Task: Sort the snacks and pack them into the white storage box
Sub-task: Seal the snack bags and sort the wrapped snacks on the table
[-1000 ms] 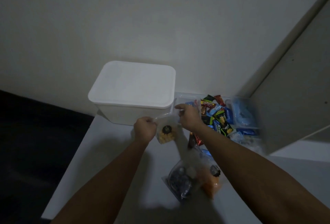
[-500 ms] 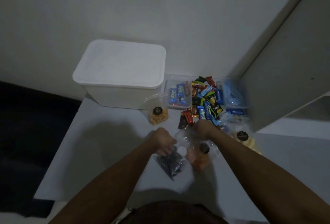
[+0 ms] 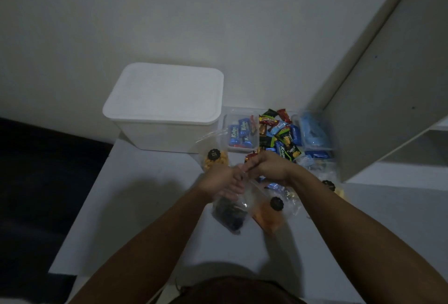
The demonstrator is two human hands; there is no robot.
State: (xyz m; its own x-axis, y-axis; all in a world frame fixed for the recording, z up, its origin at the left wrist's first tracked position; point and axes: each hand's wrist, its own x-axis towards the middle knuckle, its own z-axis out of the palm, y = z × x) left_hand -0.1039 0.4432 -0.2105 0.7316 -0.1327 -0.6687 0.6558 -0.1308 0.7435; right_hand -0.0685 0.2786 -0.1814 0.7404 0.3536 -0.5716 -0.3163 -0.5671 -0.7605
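The white storage box (image 3: 167, 107) stands lidded at the back of the white table (image 3: 135, 209), against the wall. My left hand (image 3: 221, 181) grips the top of a clear bag of dark snacks (image 3: 229, 215). My right hand (image 3: 266, 166) pinches the top of a clear bag of orange snacks (image 3: 268, 216) with a black round label. Both bags hang just above the table, side by side. A clear bag of yellow snacks (image 3: 215, 158) stands in front of the box.
A clear tub (image 3: 240, 134) holds blue wrapped bars; loose colourful wrapped snacks (image 3: 281, 134) lie beside it. A second clear tub (image 3: 312, 131) holds blue packs. Another labelled bag (image 3: 333, 187) lies right of my forearm. A grey cabinet panel (image 3: 388, 85) rises at right; the table's left edge drops to dark floor.
Both hands let go of the yellow-snack bag in front of the box, drew back toward me, and took hold of the dark and orange bags, lifting them. The camera tilted down.
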